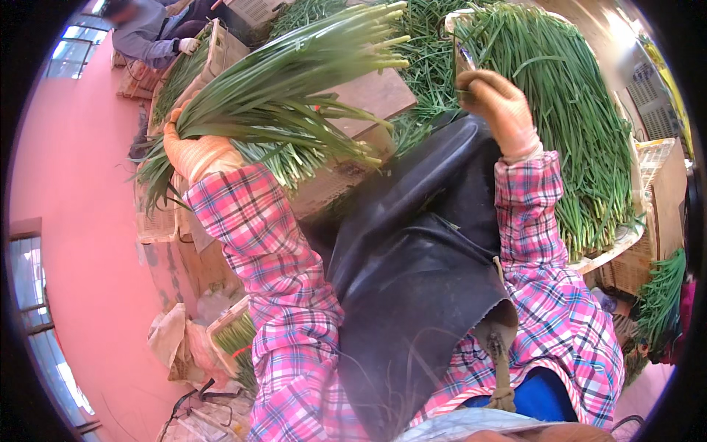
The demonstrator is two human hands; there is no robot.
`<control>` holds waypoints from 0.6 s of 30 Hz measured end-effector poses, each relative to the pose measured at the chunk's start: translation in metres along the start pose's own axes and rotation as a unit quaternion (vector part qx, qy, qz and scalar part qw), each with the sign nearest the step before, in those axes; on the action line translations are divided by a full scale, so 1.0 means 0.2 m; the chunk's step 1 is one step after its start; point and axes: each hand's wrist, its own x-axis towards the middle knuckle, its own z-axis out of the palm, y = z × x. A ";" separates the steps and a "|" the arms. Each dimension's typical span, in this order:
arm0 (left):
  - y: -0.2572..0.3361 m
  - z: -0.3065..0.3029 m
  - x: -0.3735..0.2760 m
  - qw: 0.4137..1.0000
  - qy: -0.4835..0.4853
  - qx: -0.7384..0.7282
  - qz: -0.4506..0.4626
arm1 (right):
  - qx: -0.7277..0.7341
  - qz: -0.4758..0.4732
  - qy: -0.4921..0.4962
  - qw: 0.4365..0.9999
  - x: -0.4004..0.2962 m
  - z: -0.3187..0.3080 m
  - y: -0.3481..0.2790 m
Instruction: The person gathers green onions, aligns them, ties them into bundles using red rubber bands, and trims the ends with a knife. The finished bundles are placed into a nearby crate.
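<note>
My left hand (193, 149), in an orange glove, grips a large bunch of long green leafy stalks (276, 72), maybe garlic chives. Their pale cut ends point to the upper right, and a few stalks splay lower. Raised at the upper right is my right hand (494, 108), also gloved, its fingers curled beside a small shiny object (467, 55); whether it holds that object I cannot tell. Just right of this hand a big white crate (632, 243) is heaped with the same greens. Beneath the held bunch is a wooden board (386, 94), with more stalks lying to its lower left.
A black apron (409, 276) covers my lap. Loose greens (431, 83) lie beyond the board. At the upper left a co-worker (149, 38) in a white glove sits by another crate (226, 52). More crates (660, 188) stand at the right, and a small one (221, 331) at lower left.
</note>
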 end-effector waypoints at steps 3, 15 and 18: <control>-0.03 0.02 0.00 0.999 -0.013 0.046 0.021 | -0.042 0.000 -0.157 0.987 -0.09 0.16 0.04; -0.05 0.19 -0.13 0.998 -0.004 0.007 -0.061 | -0.376 -0.019 -0.161 0.912 0.06 0.35 0.32; -0.04 0.15 0.00 0.951 -0.132 0.116 -0.254 | -0.479 -0.088 -0.139 0.862 0.07 0.27 0.34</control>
